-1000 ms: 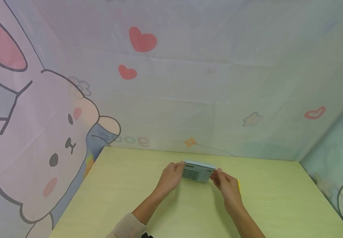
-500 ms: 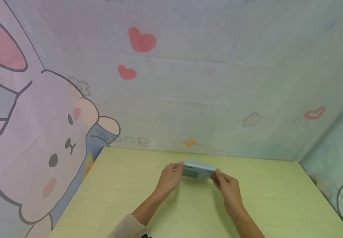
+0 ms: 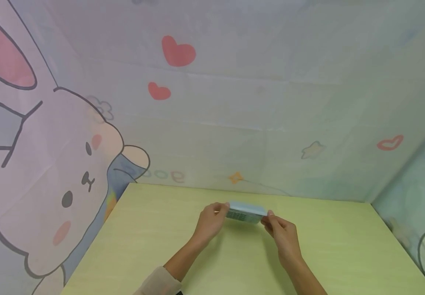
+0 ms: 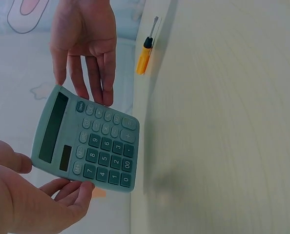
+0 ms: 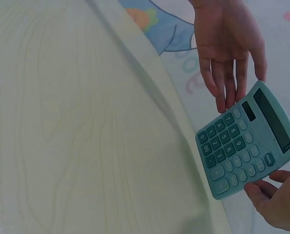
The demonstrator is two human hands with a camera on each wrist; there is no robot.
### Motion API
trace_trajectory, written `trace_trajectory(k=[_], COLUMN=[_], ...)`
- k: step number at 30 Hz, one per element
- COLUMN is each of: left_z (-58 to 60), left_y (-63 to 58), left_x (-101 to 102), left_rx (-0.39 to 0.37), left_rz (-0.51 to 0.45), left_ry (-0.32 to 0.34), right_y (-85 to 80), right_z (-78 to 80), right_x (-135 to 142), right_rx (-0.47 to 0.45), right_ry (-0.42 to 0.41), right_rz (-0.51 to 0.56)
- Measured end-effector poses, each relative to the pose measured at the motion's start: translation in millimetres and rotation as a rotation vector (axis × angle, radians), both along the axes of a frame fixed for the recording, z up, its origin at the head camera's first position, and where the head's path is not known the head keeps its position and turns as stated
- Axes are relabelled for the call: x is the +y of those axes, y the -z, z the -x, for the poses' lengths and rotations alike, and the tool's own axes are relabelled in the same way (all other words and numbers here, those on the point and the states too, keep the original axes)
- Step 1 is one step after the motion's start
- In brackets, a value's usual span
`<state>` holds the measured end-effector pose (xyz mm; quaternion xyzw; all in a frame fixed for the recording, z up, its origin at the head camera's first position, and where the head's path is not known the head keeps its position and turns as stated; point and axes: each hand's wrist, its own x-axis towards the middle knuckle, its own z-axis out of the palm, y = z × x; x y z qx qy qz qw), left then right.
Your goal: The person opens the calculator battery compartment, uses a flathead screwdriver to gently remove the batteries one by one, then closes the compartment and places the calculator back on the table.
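Note:
A teal calculator [image 3: 247, 209] is held up over the table, its top edge towards the head camera and its keys foreshortened. My left hand [image 3: 211, 223] pinches its left edge with thumb and fingers. On the opposite edge my right hand [image 3: 284, 235] pinches it likewise. In the left wrist view the calculator [image 4: 103, 141] shows its dark display, small solar panel and rows of keys. The right wrist view shows the same face of the calculator [image 5: 245, 141], with my left hand [image 5: 228, 44] at one side and my right hand [image 5: 284, 202] at the other.
A screwdriver [image 4: 145, 56] with a yellow and black handle lies on the table beyond my right hand. The pale yellow-green table [image 3: 153, 229] meets a cloth backdrop [image 3: 256, 102] printed with hearts and a rabbit.
The calculator has tilted a little, so its top edge shows more and its keys less in the head view. Both hands have kept their hold and barely moved.

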<state>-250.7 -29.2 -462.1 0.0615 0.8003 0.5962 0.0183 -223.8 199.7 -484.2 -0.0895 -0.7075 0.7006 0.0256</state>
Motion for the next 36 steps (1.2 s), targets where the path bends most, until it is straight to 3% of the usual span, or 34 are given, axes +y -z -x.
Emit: trace_trajectory(k=[22, 36], left_z=[-0.2, 1.4], left_y=[1.2, 2.2], left_x=[1.8, -1.3], left_rx=[-0.039, -0.012], left_rz=[-0.009, -0.017], left_ry=[-0.005, 0.003], right_y=[-2.1, -1.4], right_z=[-1.4, -0.2], right_x=[-0.9, -3.8], right_rx=[-0.001, -0.001], right_ry=[0.011, 0.043], right_rz=[0.011, 0.013])
